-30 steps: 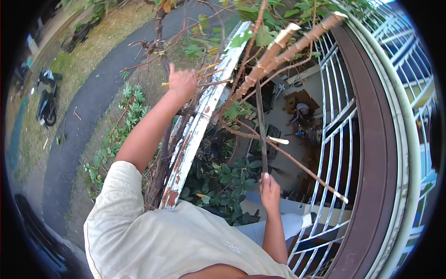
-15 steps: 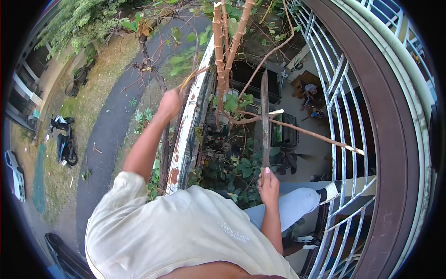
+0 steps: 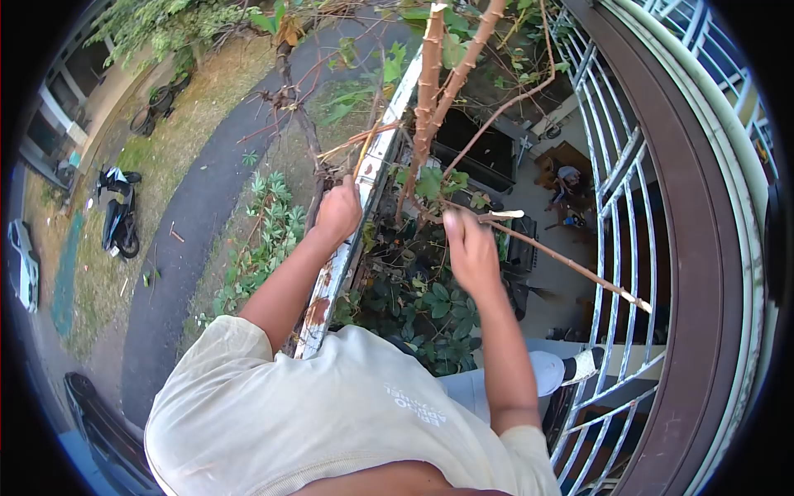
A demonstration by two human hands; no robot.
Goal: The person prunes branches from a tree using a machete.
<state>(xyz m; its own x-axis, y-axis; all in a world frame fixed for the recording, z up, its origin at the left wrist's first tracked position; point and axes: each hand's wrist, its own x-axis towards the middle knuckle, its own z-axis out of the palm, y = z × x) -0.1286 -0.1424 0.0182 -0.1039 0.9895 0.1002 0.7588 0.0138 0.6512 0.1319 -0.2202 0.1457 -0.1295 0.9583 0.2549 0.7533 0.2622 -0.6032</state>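
Note:
My left hand [image 3: 339, 213] is closed around thin yellow-brown stems [image 3: 364, 157], just left of a white, rust-stained metal beam [image 3: 331, 277]. My right hand [image 3: 473, 252] is blurred, its fingers curled, just below the fork of a thick brown branch [image 3: 428, 91]. No blade can be made out in it now, and what it grips is hidden. A cut side branch [image 3: 571, 262] runs from near my right hand to the right, with a pale end over the railing.
White metal bars [image 3: 608, 207] and a brown beam [image 3: 703, 207] stand on the right. Leafy plants [image 3: 438, 318] grow below. A person [image 3: 568, 178] is far down at the right. A motorbike [image 3: 120, 215] and a car [image 3: 23, 264] are at the left.
My right hand has moved up toward the branch fork, and the upright long blade it held is no longer distinguishable. My left hand, still on stems, appears lower and further right. The view has shifted.

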